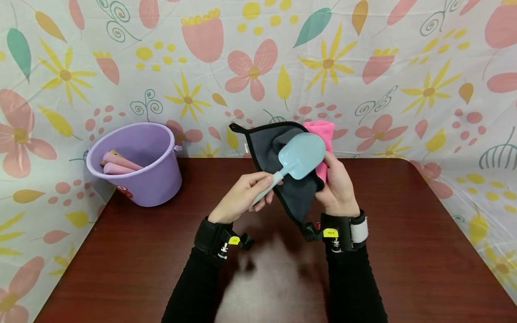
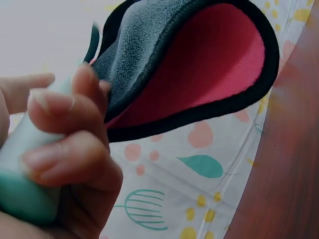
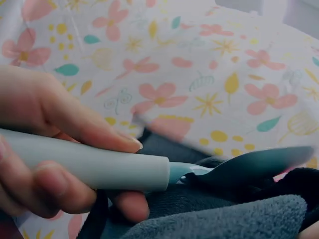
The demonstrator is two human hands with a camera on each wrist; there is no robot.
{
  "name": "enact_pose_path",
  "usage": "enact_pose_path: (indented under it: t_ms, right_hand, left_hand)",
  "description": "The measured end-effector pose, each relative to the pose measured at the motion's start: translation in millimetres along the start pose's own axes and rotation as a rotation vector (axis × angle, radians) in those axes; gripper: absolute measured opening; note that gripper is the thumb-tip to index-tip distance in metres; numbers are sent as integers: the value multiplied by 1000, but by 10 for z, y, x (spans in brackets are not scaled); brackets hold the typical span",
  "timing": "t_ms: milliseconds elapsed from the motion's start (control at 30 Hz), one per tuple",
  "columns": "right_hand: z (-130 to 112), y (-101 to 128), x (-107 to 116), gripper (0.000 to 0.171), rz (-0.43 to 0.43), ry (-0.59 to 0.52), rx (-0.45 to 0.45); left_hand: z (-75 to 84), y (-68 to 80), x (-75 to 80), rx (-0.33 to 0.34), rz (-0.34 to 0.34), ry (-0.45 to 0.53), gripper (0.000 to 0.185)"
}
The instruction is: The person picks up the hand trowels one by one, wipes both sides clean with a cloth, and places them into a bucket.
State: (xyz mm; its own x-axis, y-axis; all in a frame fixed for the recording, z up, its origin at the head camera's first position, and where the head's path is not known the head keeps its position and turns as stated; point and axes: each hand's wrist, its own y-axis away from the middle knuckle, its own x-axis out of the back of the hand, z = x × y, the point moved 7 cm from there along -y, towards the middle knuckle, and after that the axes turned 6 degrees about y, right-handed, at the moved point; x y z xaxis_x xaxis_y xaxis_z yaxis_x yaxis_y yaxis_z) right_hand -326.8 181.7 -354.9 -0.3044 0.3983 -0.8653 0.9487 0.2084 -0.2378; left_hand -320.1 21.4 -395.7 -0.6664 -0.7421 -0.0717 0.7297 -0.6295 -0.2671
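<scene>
My left hand point(image 1: 244, 193) grips a light blue toy shovel point(image 1: 302, 155) by its pale handle, fingers curled round it in the left wrist view. The scoop points up and to the right, in front of a cloth point(image 1: 258, 146). Grey on one face and pink on the other, the cloth has a black border and a folded pink part point(image 1: 323, 130) at its upper right. My right hand point(image 1: 339, 190) holds the cloth from the right, close behind the scoop; its fingers are mostly hidden. In the right wrist view, grey fabric point(image 3: 224, 219) lies just under the shovel.
A purple bucket point(image 1: 161, 179) stands at the table's back left, with pink-handled things point(image 1: 121, 163) inside. The dark red-brown table point(image 1: 420, 251) has a rounded corner at the back right. A flower-print sheet point(image 1: 250, 27) hangs behind and along the sides.
</scene>
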Motion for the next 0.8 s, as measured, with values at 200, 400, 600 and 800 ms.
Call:
enact_pose_path:
  t_ms: [200, 400, 600, 800]
  right_hand:
    - [-34, -7, 9, 29, 37, 102, 54]
    - [-89, 17, 32, 33, 71, 125, 86]
    - [-214, 45, 53, 30, 75, 81, 133]
    - [-365, 76, 122, 24, 70, -71, 145]
  left_hand:
    - [-16, -12, 78, 6, 102, -13, 36]
    - [-44, -11, 104, 25, 128, -48, 35]
    - [-64, 11, 132, 54, 142, -63, 34]
    - [-41, 30, 179, 38, 161, -110, 32]
